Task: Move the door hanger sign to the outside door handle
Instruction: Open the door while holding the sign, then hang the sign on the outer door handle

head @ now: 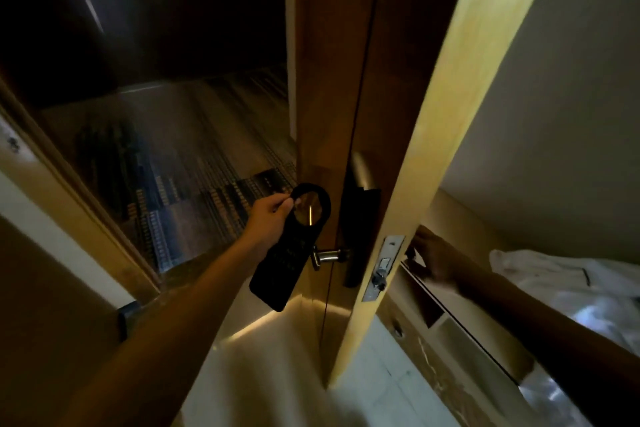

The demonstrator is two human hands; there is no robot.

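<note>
Dim carpeted hallway shows past the open door [446,135], where the left hand [268,215] pinches the flat, seemingly light and stiff black sign [289,253] by its loop, just above the outside handle [327,256], while the right hand [433,260] blurs behind the door, grip unclear.

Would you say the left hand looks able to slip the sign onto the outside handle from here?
Probably yes: the left hand holds the door hanger sign just above the outside handle, nothing between.

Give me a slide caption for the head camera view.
Left hand holds the black door hanger sign near the outside door handle; right hand steadies the open door.
</note>
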